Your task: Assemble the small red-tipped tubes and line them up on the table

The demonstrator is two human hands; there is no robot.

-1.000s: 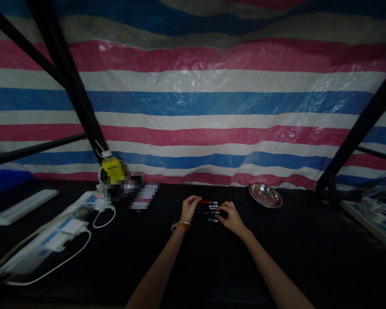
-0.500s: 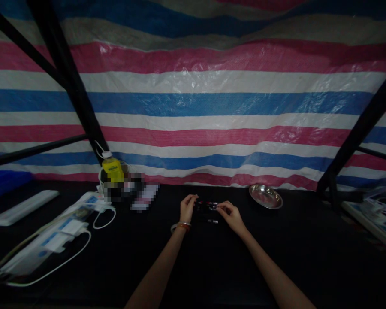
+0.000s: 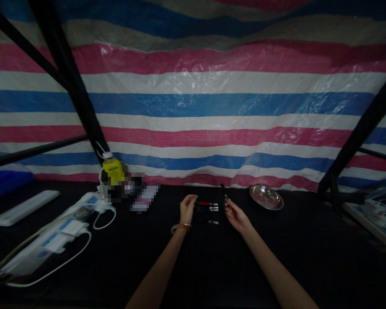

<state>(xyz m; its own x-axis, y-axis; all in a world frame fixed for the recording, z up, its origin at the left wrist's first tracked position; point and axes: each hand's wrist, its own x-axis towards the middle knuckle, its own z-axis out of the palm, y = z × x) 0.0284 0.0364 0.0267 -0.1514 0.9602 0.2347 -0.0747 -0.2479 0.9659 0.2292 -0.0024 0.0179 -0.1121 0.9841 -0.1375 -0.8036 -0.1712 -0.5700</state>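
Observation:
My right hand (image 3: 236,215) is closed on a dark pen-like item (image 3: 225,195) with a shiny end, held nearly upright. A red and black pen-like item (image 3: 208,203) lies on the black table. Just in front of it is a dark one with a silvery end (image 3: 212,209), and another dark one (image 3: 214,222) lies nearer to me. My left hand (image 3: 188,207), with bangles at the wrist, rests at the left ends of these items. Its fingers are pressed together; what they touch is too dark to make out.
A round metal dish (image 3: 266,197) stands on the table (image 3: 199,274) to the right. At the left are a yellow bottle (image 3: 113,170), a power strip (image 3: 51,236) with white cables and a white bar (image 3: 25,207). A striped sheet (image 3: 212,103) hangs behind.
My right hand has moved slightly right, away from the row, and now has a dark pen-like item raised in its fingers. The left hand has barely moved.

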